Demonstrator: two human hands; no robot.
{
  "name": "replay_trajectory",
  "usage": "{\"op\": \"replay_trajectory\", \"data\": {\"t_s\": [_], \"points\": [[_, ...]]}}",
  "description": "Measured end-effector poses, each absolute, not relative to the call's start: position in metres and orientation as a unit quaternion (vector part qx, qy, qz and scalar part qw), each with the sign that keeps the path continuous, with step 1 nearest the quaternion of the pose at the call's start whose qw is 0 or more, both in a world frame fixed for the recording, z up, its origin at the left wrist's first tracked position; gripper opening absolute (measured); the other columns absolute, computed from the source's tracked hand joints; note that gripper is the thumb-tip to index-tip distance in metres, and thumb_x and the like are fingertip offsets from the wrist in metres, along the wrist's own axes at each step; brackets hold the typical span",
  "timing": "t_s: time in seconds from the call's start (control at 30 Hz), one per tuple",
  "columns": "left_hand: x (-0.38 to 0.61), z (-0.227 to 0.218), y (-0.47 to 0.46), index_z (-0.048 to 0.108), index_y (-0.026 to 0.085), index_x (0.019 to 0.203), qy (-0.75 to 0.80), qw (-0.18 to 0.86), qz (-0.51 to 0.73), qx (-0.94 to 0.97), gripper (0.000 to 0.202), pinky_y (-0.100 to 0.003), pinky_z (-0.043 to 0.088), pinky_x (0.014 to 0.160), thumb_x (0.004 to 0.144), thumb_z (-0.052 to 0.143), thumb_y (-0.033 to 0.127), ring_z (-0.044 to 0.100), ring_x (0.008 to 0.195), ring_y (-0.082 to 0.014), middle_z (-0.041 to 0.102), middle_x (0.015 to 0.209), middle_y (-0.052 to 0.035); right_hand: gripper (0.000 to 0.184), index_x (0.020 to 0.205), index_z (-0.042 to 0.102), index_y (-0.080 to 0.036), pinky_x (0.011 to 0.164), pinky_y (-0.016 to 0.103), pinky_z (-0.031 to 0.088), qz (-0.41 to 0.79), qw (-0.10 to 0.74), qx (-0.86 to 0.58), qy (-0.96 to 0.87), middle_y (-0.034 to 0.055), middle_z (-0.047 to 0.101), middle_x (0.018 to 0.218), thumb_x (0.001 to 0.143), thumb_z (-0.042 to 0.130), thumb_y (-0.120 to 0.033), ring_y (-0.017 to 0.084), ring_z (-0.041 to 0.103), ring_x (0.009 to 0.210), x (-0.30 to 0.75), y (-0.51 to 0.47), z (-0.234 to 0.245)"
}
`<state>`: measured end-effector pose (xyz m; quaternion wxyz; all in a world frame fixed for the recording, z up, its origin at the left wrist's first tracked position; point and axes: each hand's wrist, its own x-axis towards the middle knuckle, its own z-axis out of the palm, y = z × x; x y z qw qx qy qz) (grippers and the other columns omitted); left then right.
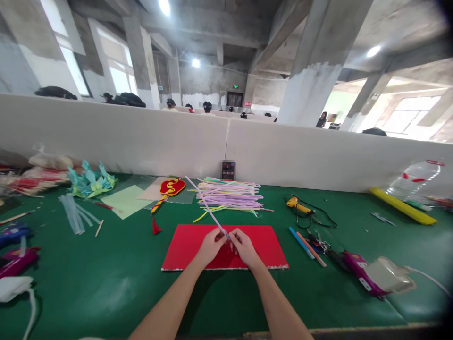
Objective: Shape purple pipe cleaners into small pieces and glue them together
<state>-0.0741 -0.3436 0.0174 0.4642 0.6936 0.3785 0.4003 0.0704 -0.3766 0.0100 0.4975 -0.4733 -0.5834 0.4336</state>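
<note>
Purple stem (207, 205), long and thin, lies at frame centre, slanting from its free tip at upper left down to its lower end between the two hands. Left hand (211, 245): thumb and fingers closed in a pinch at that lower end. Right hand (244, 245): fingertips likewise drawn together on the same end, meeting the left; a small dark spot shows at the join, too small to identify. Both hands are over a red board (271, 248), lower centre. Just beyond the board, a loose bundle of stems (233, 196), mostly purple, with white, yellow and green among them; behind it a dark upright device (228, 170) near the white partition (141, 132). Left of the bundle: red ornament (172, 187) with yellow squiggle and red tassel (155, 226); then pale green paper (127, 200). Right of the board: blue stick (301, 243) and orange stick (311, 249), side by side; above them, yellow tool (297, 206) with black cord. Far right: clear bottle (412, 182). All on a green tabletop (106, 288)
</note>
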Motion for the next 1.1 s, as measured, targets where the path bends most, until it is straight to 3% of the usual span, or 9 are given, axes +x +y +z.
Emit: {"op": "replay_trajectory", "data": {"t_s": [0.33, 0.73, 0.87, 1.03, 1.1], "points": [[-0.075, 0.008, -0.335, 0.055, 0.015, 0.076, 0.358, 0.504, 0.379, 0.689, 0.021, -0.027, 0.045, 0.065, 0.075, 0.055, 0.035, 0.057, 0.067, -0.0161, 0.06, 0.069, -0.0018, 0.031, 0.071, 0.048, -0.019, 0.045, 0.02, 0.033, 0.448, 0.493, -0.451, -0.594, -0.0055, 0.049, 0.054, 0.081, 0.046, -0.048, 0.007, 0.041, 0.043, 0.073, -0.378, 0.012], [-0.075, 0.014, -0.339, 0.056, 0.016, 0.076, 0.384, 0.433, 0.401, 0.71, 0.022, -0.027, 0.045, 0.066, 0.081, 0.047, 0.035, 0.059, 0.068, -0.0164, 0.061, 0.07, -0.001, 0.03, 0.075, 0.05, -0.019, 0.039, 0.019, 0.031, 0.476, 0.485, -0.452, -0.578, -0.0065, 0.05, 0.05, 0.081, 0.047, -0.048, 0.006, 0.039, 0.036, 0.072, -0.377, 0.011], [-0.079, 0.016, -0.34, 0.058, 0.018, 0.081, 0.418, 0.36, 0.43, 0.715, 0.02, -0.031, 0.044, 0.073, 0.083, 0.045, 0.034, 0.057, 0.077, -0.0183, 0.06, 0.079, -0.0025, 0.031, 0.072, 0.048, -0.019, 0.038, 0.019, 0.03, 0.475, 0.496, -0.457, -0.564, -0.0063, 0.05, 0.052, 0.081, 0.046, -0.049, 0.006, 0.039, 0.035, 0.073, -0.374, 0.008], [-0.088, 0.023, -0.34, 0.059, 0.023, 0.102, 0.377, 0.109, 0.428, 0.814, 0.022, -0.037, 0.04, 0.088, 0.085, 0.046, 0.028, 0.051, 0.1, -0.0201, 0.056, 0.104, -0.0055, 0.031, 0.072, 0.048, -0.019, 0.039, 0.02, 0.03, 0.481, 0.501, -0.456, -0.557, -0.0056, 0.052, 0.052, 0.08, 0.046, -0.049, 0.006, 0.04, 0.036, 0.073, -0.373, 0.008], [-0.091, 0.025, -0.338, 0.06, 0.026, 0.103, 0.336, 0.07, 0.391, 0.854, 0.022, -0.039, 0.037, 0.092, 0.086, 0.046, 0.026, 0.048, 0.107, -0.0202, 0.056, 0.109, -0.0041, 0.03, 0.072, 0.048, -0.019, 0.04, 0.02, 0.031, 0.483, 0.499, -0.454, -0.558, -0.0054, 0.052, 0.051, 0.08, 0.047, -0.048, 0.007, 0.041, 0.037, 0.073, -0.375, 0.01]]}}
